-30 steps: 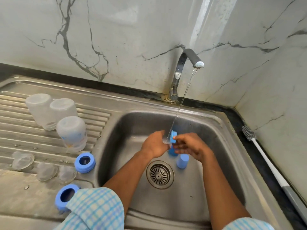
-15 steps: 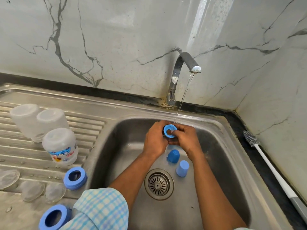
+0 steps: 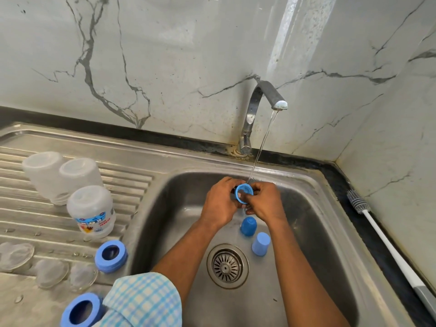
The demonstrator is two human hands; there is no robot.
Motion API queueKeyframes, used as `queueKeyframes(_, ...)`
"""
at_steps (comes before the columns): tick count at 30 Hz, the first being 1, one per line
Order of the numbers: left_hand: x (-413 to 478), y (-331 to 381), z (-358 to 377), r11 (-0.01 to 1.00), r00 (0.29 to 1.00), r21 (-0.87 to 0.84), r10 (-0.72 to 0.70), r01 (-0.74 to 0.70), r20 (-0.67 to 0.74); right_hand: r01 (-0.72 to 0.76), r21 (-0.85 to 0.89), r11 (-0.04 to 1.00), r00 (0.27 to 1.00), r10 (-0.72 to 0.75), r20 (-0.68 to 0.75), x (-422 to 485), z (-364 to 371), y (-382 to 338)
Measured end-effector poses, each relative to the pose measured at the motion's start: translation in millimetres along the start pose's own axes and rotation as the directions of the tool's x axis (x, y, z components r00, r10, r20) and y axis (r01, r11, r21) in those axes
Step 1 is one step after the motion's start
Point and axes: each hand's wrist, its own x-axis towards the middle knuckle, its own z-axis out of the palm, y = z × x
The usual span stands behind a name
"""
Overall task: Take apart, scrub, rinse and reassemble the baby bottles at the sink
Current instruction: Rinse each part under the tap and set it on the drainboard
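While a thin stream of water [image 3: 262, 147] ran from the tap [image 3: 258, 107], the head view showed both hands meeting under it, over the back of the sink [image 3: 313, 185]. The left hand [image 3: 219, 205] and the right hand [image 3: 267, 205] had their fingers [image 3: 256, 186] curled in on one blue screw ring [image 3: 244, 193], pinching its rim from opposite sides — neither held anything else. The ring hung between them, above two blue caps [image 3: 248, 225] standing on the basin floor near the drain [image 3: 227, 265].

The likeliest slip, I judged, was the wet ring squirting out of that light pinch and dropping onto the caps, knocking them over. The stream striking the ring's face could also splash out of the basin.

The ring's opening faced up and toward the camera, slightly tilted. It was wider than it was deep, so it had no real long axis — its short axis ran up toward the viewer.

On the ribbed surface to the left stood three upturned bottles [image 3: 92, 211], two more blue rings [image 3: 111, 256] and three clear teats [image 3: 52, 272]. A bottle brush [image 3: 389, 241] lay to the right.
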Motion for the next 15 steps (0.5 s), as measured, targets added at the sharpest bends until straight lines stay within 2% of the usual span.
queueKeyframes(4, 0.1, -1.6, 0.7, 0.999, 1.000, 0.041, 0.018, -0.018, 0.005, 0.007, 0.044, 0.999, 0.993, -0.012, 0.115, 0.8, -9.0, 0.6)
queueKeyframes(10, -0.2, -3.0, 0.8, 0.999, 0.999, -0.006, 0.032, -0.032, 0.015, 0.045, -0.086, 0.995, 0.995, -0.053, -0.088, 2.6, -5.0, 3.0)
queueKeyframes(15, -0.4, -1.7, 1.0, 0.999, 0.999, 0.043, -0.001, 0.003, -0.043, 0.066, -0.106, 0.992, 0.998, -0.067, -0.008, 4.3, -1.3, 2.8)
